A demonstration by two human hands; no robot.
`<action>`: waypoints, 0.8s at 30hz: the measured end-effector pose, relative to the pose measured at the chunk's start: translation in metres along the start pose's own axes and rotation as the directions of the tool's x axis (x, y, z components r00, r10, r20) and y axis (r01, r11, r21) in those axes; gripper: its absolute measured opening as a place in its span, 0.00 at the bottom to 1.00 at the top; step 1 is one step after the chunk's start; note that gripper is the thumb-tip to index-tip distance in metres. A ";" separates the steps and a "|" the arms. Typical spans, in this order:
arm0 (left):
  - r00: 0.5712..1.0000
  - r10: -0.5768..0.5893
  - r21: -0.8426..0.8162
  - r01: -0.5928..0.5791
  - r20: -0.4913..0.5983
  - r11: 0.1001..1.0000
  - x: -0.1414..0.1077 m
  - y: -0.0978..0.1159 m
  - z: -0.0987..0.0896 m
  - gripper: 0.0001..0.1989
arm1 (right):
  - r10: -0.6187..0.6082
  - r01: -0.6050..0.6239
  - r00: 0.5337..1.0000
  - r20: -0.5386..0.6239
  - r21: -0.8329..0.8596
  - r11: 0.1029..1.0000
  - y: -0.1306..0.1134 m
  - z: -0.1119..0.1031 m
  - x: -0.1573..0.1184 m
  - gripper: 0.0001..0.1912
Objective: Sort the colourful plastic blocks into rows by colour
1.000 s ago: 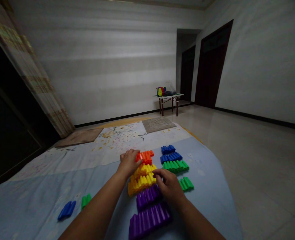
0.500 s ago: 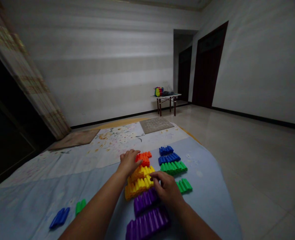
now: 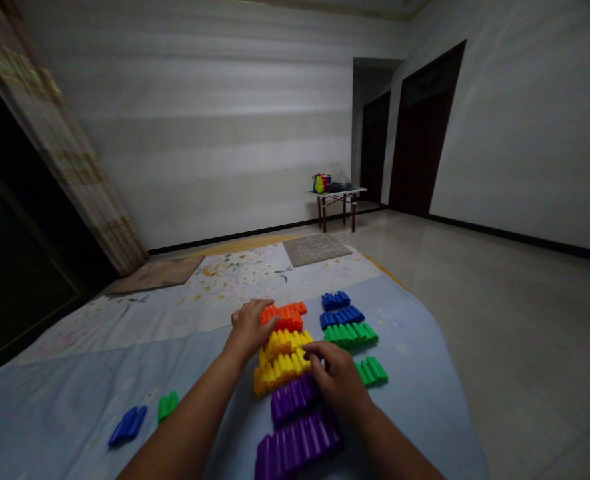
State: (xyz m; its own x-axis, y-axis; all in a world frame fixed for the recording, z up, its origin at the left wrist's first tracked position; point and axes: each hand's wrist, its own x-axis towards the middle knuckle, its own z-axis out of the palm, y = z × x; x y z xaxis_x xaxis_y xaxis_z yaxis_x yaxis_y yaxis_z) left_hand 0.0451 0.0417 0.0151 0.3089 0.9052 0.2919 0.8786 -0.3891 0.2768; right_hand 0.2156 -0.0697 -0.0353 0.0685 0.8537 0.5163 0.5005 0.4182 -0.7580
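My left hand point(image 3: 249, 328) is open beside the left end of the orange plastic tubes point(image 3: 287, 316), its thumb near them. My right hand point(image 3: 335, 373) is curled, thumb and forefinger close together at the right end of the upper yellow tubes point(image 3: 279, 371). Whether anything is between those fingertips is hidden. Toward me lie two rows of purple tubes point(image 3: 299, 443), partly behind my right hand. Right of it are green tubes point(image 3: 351, 335), with blue tubes point(image 3: 342, 317) beyond. More green tubes point(image 3: 373, 371) show past my right wrist.
A few blue tubes point(image 3: 127, 425) and green tubes point(image 3: 167, 405) lie apart at left, beside my left forearm. All rest on a blue floral sheet point(image 3: 405, 400). Two mats, a grey one point(image 3: 317, 250) and a brown one point(image 3: 159, 275), lie at the far edge. A small table point(image 3: 337, 193) stands beyond.
My left hand has shifted left, uncovering more of the orange tubes. My right hand stays at the yellow row. The whole view has turned slightly.
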 end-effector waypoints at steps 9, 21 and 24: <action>0.940 -0.204 -0.255 0.133 -0.275 0.958 -0.080 -0.063 -0.024 0.19 | 0.000 0.000 1.000 0.002 -0.011 1.000 0.005 0.004 -0.001 0.12; 0.827 -0.542 -0.358 0.465 -0.151 0.810 -0.192 -0.110 -0.051 0.23 | 0.024 -0.022 0.999 0.042 -0.040 0.999 0.011 0.000 -0.006 0.12; 0.870 -0.493 -0.329 0.463 -0.007 0.823 -0.209 -0.103 -0.049 0.25 | 0.027 -0.024 0.998 0.059 -0.046 0.999 0.014 0.001 -0.007 0.12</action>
State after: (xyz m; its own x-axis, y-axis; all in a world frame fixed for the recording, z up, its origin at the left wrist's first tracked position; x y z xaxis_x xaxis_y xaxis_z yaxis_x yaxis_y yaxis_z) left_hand -0.1274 -0.1160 -0.0298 -0.1670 0.9781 0.1243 0.7463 0.0430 0.6642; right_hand 0.2214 -0.0693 -0.0499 0.0305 0.8814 0.4715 0.5378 0.3831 -0.7510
